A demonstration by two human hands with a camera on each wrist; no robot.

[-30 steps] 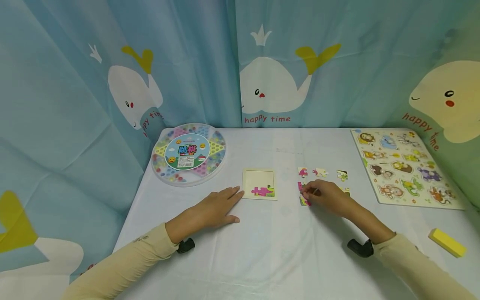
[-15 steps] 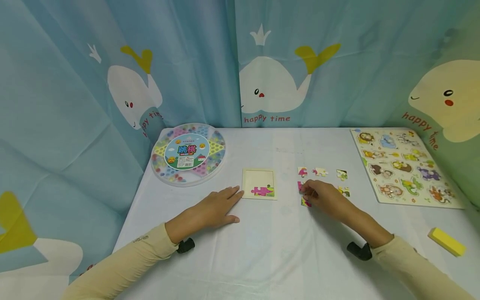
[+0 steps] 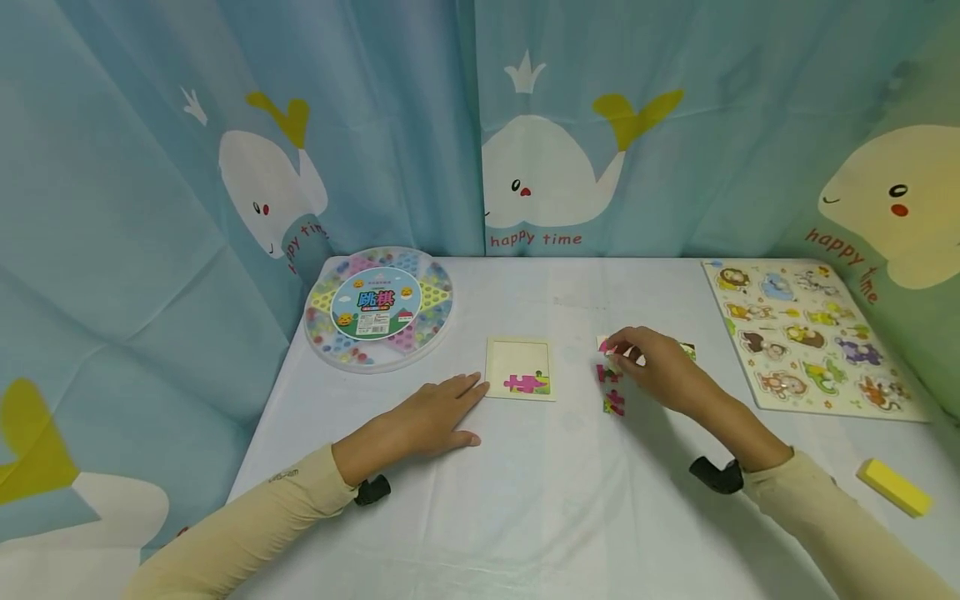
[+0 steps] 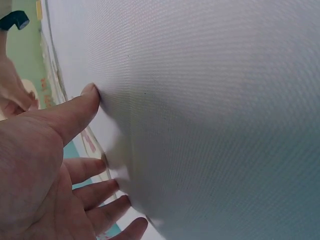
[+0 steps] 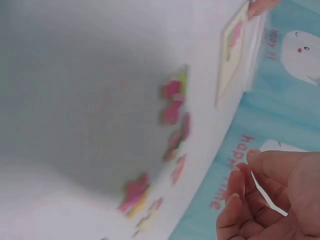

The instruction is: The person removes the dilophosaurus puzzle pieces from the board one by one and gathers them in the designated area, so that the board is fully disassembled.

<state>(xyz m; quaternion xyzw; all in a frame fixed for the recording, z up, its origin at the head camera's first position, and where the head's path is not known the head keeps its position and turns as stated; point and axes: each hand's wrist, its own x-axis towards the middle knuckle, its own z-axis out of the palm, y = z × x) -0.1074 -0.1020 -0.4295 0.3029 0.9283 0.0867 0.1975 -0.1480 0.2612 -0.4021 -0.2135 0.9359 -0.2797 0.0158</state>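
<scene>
In the head view, my left hand (image 3: 442,412) lies with spread fingers on the tabletop, fingertips at the left edge of a small square puzzle tray (image 3: 519,340). Joined pink and green puzzle pieces (image 3: 527,383) fill the tray's lower right part. My right hand (image 3: 660,367) hovers over the loose pieces right of the tray, fingers bent and thumb near the index finger. Its fingertips overlap the upper-left piece (image 3: 603,343). Below lie a pink piece (image 3: 607,374) and a pink-green piece (image 3: 613,403). In the right wrist view, nothing shows between the fingers; several loose pieces (image 5: 172,115) lie on the cloth.
A round Chinese checkers box (image 3: 375,308) stands at the back left. A board with animal pieces (image 3: 817,333) lies at the right, with a yellow block (image 3: 895,486) nearer the front. A blue whale-print curtain (image 3: 405,125) hangs behind the table.
My right hand has moved away from the lower loose pieces, up toward the upper-left one, uncovering the two pink pieces below. My left hand stays at the tray's edge.
</scene>
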